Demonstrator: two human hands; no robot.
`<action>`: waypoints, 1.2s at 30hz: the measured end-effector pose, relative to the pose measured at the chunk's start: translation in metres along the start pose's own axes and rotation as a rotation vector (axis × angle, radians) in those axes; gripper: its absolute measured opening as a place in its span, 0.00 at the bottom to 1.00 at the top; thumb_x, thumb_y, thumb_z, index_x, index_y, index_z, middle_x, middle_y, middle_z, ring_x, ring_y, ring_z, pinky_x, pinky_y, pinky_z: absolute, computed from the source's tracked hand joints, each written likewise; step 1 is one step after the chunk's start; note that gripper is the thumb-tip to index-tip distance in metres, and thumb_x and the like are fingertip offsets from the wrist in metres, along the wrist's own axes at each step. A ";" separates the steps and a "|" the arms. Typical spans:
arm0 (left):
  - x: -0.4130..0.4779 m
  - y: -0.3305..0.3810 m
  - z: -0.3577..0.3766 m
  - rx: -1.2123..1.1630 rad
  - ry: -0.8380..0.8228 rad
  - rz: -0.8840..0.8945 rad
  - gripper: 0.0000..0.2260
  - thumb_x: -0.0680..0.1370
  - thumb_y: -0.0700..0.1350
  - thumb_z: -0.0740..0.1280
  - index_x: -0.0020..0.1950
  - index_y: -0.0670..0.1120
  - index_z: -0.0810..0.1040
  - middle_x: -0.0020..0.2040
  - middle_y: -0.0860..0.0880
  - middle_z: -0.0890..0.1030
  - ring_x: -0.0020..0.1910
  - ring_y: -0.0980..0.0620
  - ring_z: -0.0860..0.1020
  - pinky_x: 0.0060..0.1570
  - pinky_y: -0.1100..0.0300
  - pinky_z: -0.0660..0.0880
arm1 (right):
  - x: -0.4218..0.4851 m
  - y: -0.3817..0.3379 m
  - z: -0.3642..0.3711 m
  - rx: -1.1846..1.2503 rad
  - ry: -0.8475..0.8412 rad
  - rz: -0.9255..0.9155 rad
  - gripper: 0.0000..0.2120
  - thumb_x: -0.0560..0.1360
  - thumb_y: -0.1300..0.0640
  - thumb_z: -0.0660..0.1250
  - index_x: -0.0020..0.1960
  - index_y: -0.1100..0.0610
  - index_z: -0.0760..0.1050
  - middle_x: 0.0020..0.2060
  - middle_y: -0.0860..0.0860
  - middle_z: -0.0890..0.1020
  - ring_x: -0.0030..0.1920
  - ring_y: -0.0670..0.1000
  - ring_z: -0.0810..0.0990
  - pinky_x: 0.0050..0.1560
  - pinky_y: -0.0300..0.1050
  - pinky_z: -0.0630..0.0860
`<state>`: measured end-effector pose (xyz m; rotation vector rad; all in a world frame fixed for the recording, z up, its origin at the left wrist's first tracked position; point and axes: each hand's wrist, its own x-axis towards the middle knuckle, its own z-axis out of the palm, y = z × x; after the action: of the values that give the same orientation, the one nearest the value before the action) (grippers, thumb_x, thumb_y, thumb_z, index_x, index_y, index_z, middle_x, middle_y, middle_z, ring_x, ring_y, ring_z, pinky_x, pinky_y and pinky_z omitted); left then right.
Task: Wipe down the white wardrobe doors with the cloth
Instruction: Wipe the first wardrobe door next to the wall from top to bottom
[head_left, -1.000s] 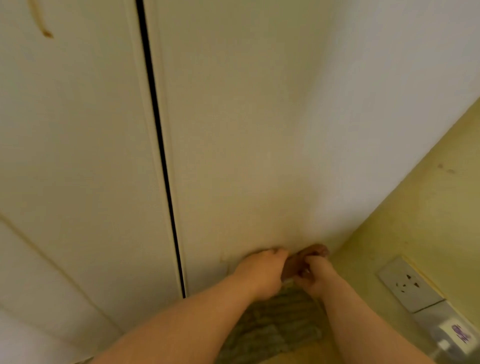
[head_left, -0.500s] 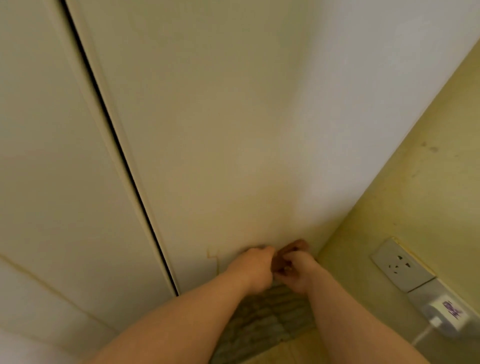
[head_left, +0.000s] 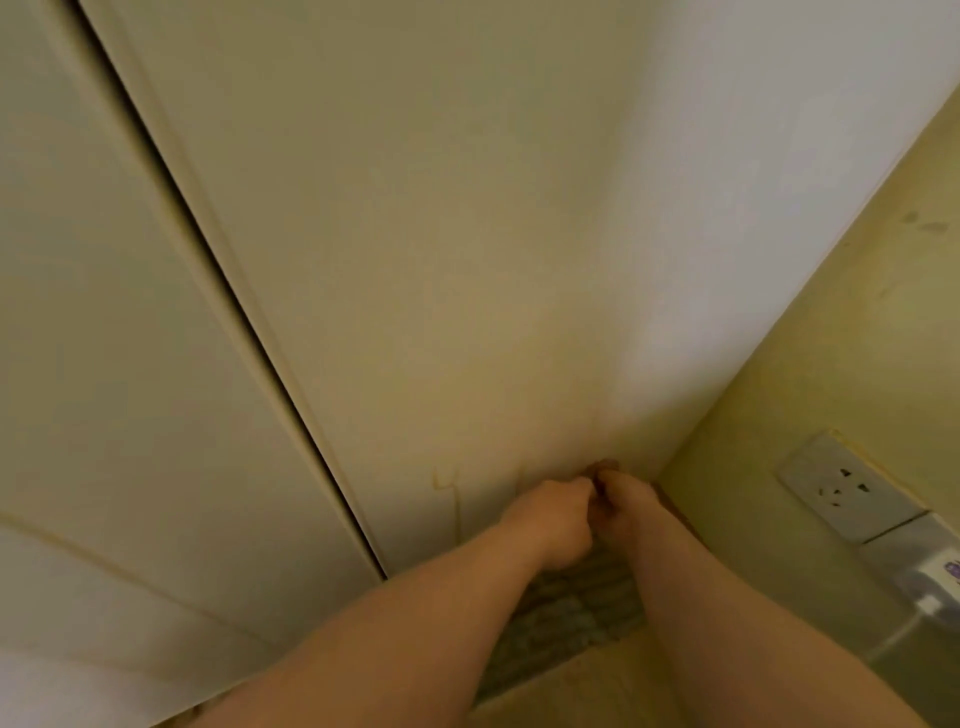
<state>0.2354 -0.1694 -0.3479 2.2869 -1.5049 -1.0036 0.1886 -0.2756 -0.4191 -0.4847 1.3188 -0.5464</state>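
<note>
**A:** How far along am I?

**B:** You're at the foot of the right door (head_left: 441, 260), beside the wall (head_left: 831, 338). A faint yellowish mark (head_left: 445, 480) shows just left of your hands, so I'd say this door isn't finished. I can't judge the left door (head_left: 104, 338).

**A:** And the cloth (head_left: 605, 464)?

**B:** It's bunched against the door between your fists. Your left hand (head_left: 553, 519) and right hand (head_left: 628, 506) touch, both curled tight on it, and only a brown scrap shows.
</note>
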 end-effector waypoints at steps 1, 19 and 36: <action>0.001 -0.003 0.003 -0.006 -0.003 -0.010 0.14 0.79 0.40 0.59 0.65 0.42 0.70 0.65 0.39 0.74 0.62 0.40 0.73 0.58 0.52 0.71 | 0.004 0.000 -0.001 0.012 0.029 -0.029 0.06 0.79 0.67 0.55 0.47 0.62 0.69 0.42 0.62 0.76 0.33 0.52 0.70 0.25 0.41 0.72; 0.006 -0.022 0.020 -0.029 -0.083 -0.027 0.17 0.78 0.38 0.57 0.67 0.42 0.71 0.68 0.38 0.71 0.66 0.40 0.70 0.63 0.55 0.68 | 0.003 -0.016 -0.008 0.203 -0.045 -0.035 0.16 0.82 0.57 0.50 0.67 0.52 0.68 0.61 0.55 0.75 0.62 0.56 0.72 0.56 0.55 0.70; 0.001 -0.041 0.012 0.017 -0.076 -0.070 0.18 0.78 0.38 0.58 0.68 0.43 0.71 0.67 0.40 0.73 0.65 0.42 0.71 0.63 0.55 0.69 | 0.022 -0.005 -0.017 0.199 -0.058 -0.165 0.18 0.78 0.70 0.48 0.53 0.48 0.68 0.39 0.51 0.72 0.38 0.48 0.72 0.35 0.44 0.73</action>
<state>0.2577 -0.1495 -0.3786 2.3539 -1.4765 -1.1120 0.1748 -0.2937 -0.4363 -0.4433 1.1613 -0.7875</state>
